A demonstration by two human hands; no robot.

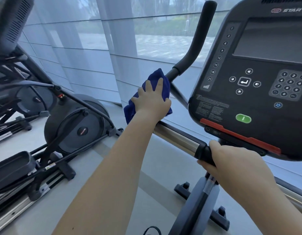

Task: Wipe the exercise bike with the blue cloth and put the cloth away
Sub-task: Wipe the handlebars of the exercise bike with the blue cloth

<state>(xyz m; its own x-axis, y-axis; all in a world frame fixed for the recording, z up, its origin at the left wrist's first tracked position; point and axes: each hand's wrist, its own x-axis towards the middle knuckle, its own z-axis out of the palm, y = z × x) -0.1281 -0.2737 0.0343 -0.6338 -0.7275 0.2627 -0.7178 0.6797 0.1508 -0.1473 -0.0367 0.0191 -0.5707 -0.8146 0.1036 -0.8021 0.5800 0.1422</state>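
Gripping the blue cloth (156, 76), your left hand (151, 100) holds it bunched against the handlebar (175, 138) of the exercise bike (196, 204): four fingers spread and bent over the top of the cloth, thumb hooked round its right edge. Cloth sits under and ahead of that palm, with a loose fold hanging below the wrist on the left side. Whether it wraps the bar fully cannot be told, as your hand covers the contact. Just beyond the left fingertips the bar turns upward into a black upright grip (201, 36). Your right hand (234, 161) is closed round the black sleeve (203, 150) at the near end of the chrome section, thumb on top, fingers curled underneath. Bare chrome runs between your two hands. Above and right of the right hand: console (214, 102), dark screen, keypad, green button (243, 118), red strip along its lower edge. Left of your left forearm, well apart: an elliptical trainer (74, 122) on the pale floor (163, 175). Sheer curtain (70, 39) ahead of both hands. Black cable (152, 229) on the floor between your forearms, at the lower edge of view.
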